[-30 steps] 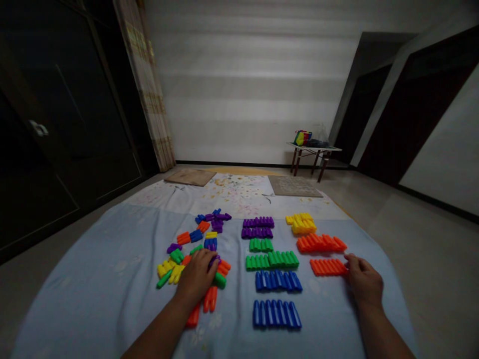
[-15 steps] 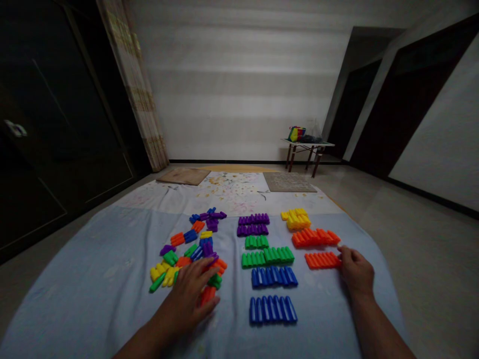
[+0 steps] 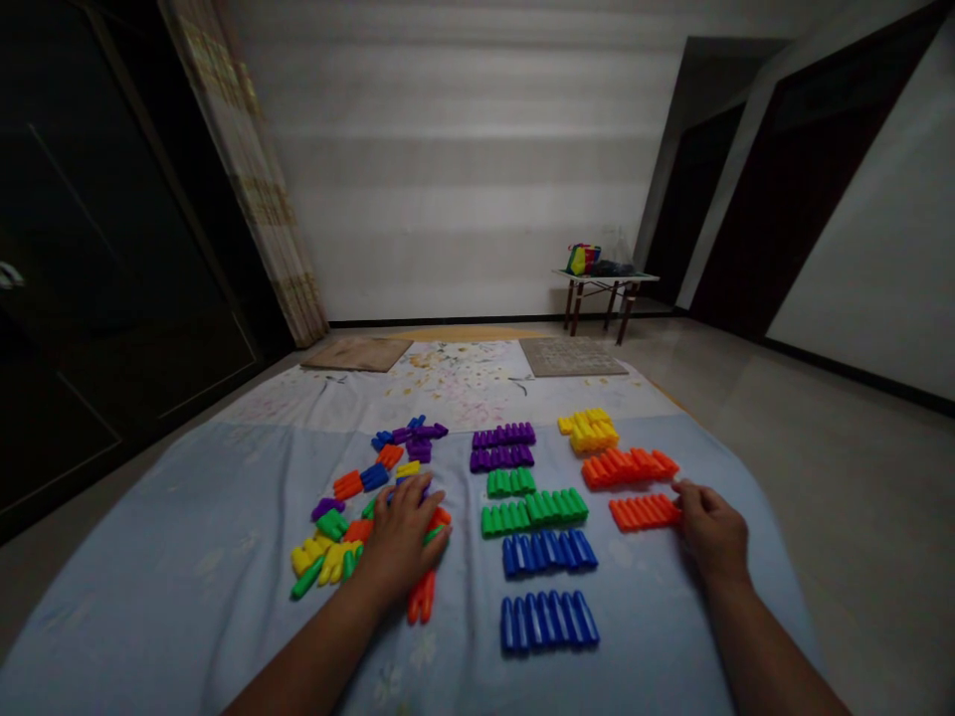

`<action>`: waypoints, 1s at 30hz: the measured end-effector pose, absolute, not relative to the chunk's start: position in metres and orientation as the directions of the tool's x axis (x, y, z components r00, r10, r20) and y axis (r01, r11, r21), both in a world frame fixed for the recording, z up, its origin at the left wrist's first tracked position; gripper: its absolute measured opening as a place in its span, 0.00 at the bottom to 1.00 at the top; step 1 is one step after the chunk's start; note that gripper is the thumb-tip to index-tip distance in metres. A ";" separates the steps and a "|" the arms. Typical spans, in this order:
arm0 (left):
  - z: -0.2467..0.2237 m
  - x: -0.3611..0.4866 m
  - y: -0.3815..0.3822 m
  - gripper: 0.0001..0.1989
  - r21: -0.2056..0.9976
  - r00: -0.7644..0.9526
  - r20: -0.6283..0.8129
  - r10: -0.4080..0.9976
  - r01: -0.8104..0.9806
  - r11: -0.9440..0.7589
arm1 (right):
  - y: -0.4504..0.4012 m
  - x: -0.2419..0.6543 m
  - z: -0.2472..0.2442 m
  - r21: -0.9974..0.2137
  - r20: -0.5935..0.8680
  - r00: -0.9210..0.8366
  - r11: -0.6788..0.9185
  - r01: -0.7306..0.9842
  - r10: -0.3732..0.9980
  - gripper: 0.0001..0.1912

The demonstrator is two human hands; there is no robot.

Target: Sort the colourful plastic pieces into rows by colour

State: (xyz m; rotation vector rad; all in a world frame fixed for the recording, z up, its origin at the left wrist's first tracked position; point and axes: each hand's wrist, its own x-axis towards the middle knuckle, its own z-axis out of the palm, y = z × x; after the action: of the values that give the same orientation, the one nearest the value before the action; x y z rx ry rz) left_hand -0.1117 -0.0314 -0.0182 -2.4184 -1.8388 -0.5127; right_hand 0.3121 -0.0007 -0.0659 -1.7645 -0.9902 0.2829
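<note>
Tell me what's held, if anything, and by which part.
Right hand is at the right end of the nearer orange row; grip unclear. Left hand covers part of the mixed pile, hiding any hold.

Text: none legible | labels, brands: none legible | numbers, signs: none legible

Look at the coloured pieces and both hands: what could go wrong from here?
The left hand is over the mixed pieces, so it could knock neighbours aside. The right hand is close beside the nearer orange row; a slip might skew it. The yellow pieces look heaped, so a bump could scatter some.
</note>
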 end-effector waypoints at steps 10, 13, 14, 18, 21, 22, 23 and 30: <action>0.010 -0.115 0.003 0.15 0.007 0.355 -0.014 0.935 0.935 -0.355 | 0.003 0.309 -0.066 -0.885 0.311 0.630 -0.025 0.465 0.711 0.27; 0.011 -0.121 0.011 0.15 -0.021 0.363 -0.066 0.930 0.931 -0.365 | 0.004 0.307 -0.063 -0.886 0.329 0.627 0.002 0.463 0.706 0.27; 0.011 -0.122 0.013 0.15 -0.026 0.357 -0.074 0.931 0.933 -0.360 | 0.004 0.307 -0.063 -0.888 0.330 0.628 0.005 0.460 0.704 0.27; 0.012 -0.126 0.019 0.12 -0.010 0.309 -0.091 0.947 0.950 -0.311 | 0.005 0.306 -0.062 -0.897 0.319 0.639 0.006 0.441 0.700 0.27; 0.016 -0.122 0.021 0.08 0.023 0.268 -0.048 0.962 0.963 -0.267 | 0.005 0.306 -0.062 -0.902 0.319 0.652 0.010 0.431 0.688 0.27; 0.016 -0.120 0.022 0.08 0.036 0.248 -0.013 0.969 0.968 -0.247 | 0.005 0.307 -0.061 -0.904 0.318 0.656 0.010 0.427 0.684 0.27; 0.017 -0.118 0.023 0.09 0.050 0.224 0.030 0.974 0.973 -0.225 | 0.005 0.307 -0.061 -0.906 0.317 0.660 0.011 0.424 0.681 0.27; 0.009 -0.118 0.023 0.13 0.120 0.180 0.095 0.979 0.974 -0.191 | -0.001 0.311 -0.059 -0.918 0.295 0.704 -0.015 0.397 0.646 0.24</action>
State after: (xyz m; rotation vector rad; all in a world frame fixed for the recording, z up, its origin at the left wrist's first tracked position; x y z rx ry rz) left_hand -0.1179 0.0229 0.0094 -2.4374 -2.0184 -0.2382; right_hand 0.3111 -0.0010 -0.0590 -1.6360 -0.8591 0.2416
